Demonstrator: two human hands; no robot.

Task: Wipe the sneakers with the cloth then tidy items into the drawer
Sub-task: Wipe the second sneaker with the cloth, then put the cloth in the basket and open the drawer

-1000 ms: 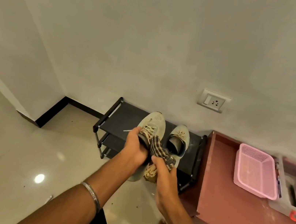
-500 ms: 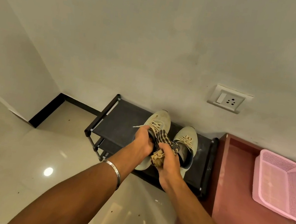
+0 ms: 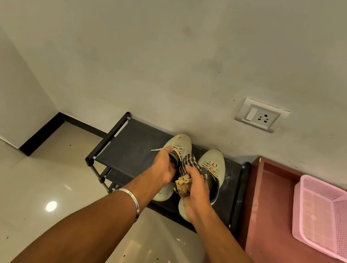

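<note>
Both hands have barely shifted since before, still working over the rack [image 3: 134, 145]. Left hand [image 3: 163, 168] grips the left sneaker [image 3: 178, 145], toe pointing away toward the wall. Right hand [image 3: 195, 193] clutches the bunched cloth [image 3: 186, 171] against it, other sneaker [image 3: 213, 162] just right.

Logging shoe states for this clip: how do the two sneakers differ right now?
The left sneaker is gripped at its collar by the left hand; the right sneaker rests on the black rack, ungripped. The right hand holds the checked cloth between them. Both are pale, laced, toes toward the wall.
</note>
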